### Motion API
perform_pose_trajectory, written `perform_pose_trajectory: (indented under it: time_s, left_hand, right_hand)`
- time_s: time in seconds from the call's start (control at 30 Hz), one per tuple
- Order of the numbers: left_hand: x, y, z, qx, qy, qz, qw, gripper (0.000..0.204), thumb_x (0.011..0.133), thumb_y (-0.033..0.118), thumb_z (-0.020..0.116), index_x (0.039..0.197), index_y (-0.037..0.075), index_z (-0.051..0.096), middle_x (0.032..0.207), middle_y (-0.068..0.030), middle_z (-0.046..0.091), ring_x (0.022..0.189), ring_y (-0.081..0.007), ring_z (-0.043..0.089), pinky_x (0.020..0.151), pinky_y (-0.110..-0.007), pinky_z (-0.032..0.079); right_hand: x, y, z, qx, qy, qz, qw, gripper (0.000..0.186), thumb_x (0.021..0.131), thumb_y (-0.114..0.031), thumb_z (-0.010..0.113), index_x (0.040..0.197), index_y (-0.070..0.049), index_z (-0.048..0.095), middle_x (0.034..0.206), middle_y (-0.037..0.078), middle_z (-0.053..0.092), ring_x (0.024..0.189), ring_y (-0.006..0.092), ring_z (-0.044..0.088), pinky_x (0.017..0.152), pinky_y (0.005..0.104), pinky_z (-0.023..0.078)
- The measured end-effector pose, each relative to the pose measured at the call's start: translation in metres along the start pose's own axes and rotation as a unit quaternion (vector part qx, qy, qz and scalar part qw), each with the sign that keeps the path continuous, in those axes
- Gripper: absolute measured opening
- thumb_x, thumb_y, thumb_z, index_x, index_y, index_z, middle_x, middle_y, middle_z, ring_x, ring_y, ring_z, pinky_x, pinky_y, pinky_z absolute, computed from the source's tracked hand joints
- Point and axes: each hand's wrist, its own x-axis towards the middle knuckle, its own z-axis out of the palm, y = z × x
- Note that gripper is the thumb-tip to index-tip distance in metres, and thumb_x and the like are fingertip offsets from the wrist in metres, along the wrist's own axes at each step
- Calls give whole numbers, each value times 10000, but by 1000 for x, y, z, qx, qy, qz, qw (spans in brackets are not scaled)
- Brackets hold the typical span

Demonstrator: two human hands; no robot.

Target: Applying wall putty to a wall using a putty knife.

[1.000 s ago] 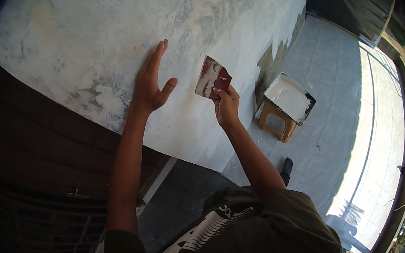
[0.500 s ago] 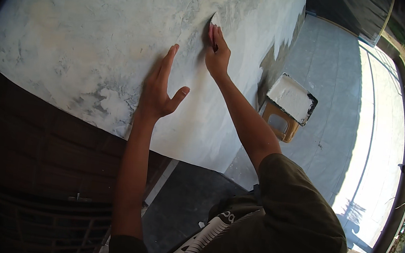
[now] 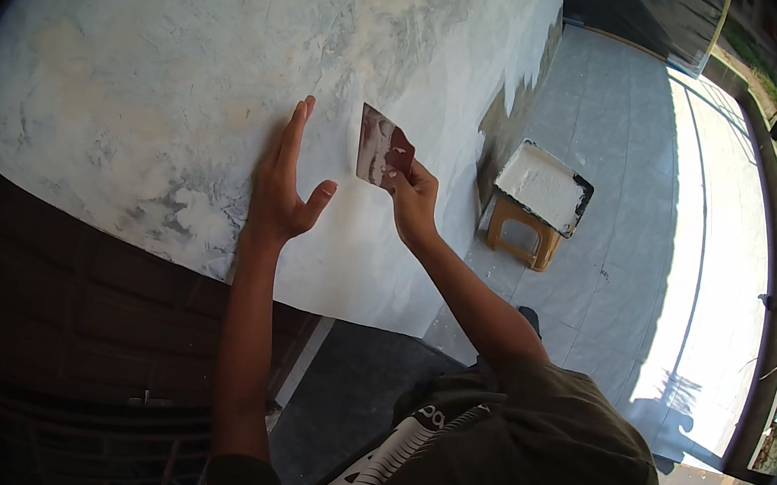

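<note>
A wall (image 3: pixel 180 56) patched with white and grey putty fills the upper left. My left hand (image 3: pixel 283 194) rests against it, fingers stretched upward and thumb held apart, with nothing in it. To its right, my right hand (image 3: pixel 417 209) grips a dark red putty scraper (image 3: pixel 384 150), thumb on its broad face. White smears mark the scraper's flat blade, whose left edge is at the wall; whether it touches I cannot tell. A smooth, paler band of putty runs below the blade.
A black-rimmed tray (image 3: pixel 541 185) of white putty sits on a tan plastic stool (image 3: pixel 524 234) at the right, on a grey tiled floor (image 3: pixel 622 173). Below the wall's lower edge is a dark brown panelled door (image 3: pixel 94 305). Sunlit ground lies beyond.
My right hand has come down the wall and turned the scraper, so its broad face now shows. My left hand keeps its pose on the wall; the whole view has shifted slightly.
</note>
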Motion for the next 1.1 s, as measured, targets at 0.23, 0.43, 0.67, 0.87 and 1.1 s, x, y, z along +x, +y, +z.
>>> perform_pose_trajectory:
  time_s: [0.23,0.43,0.67,0.87,1.1]
  left_hand:
    - [1,2,0,-9,5,-1,1000,936,945,606,516,1530,-66,229,1525,-281,387,1415,-430,391,1150,-473,345]
    - [-3,-1,-1,-12,19,-2,1000,951,941,638,494,1534,-57,230,1524,-274,397,1416,-424,394,1158,-478,329]
    - [-1,4,-1,-13,-1,-29,999,959,938,670,468,1547,-30,225,1530,-264,397,1427,-415,382,1170,-487,305]
    - [-2,4,-2,-11,3,-38,999,959,938,674,465,1546,-28,227,1531,-266,392,1434,-416,370,1177,-487,292]
    - [-2,3,-1,-18,17,-21,999,961,942,661,461,1547,-40,204,1548,-270,363,1445,-421,348,1177,-491,290]
  right_hand:
    - [67,-4,58,-259,33,-262,929,499,882,128,513,1359,-6,575,1335,199,606,1297,321,535,1053,360,451]
    - [-64,26,20,-247,-116,-175,946,448,949,95,512,1379,-15,570,1352,166,621,1265,233,578,987,321,487]
    - [5,-8,-6,-261,36,-110,958,368,936,28,556,1297,18,631,844,-21,598,787,55,488,717,218,422]
    - [105,-35,31,-209,85,-221,949,407,936,62,509,1328,18,606,1077,82,609,975,119,553,832,241,450]
    - [88,-11,97,-239,-21,-321,916,593,825,155,519,1390,-22,555,1493,198,476,1391,320,453,1048,335,486]
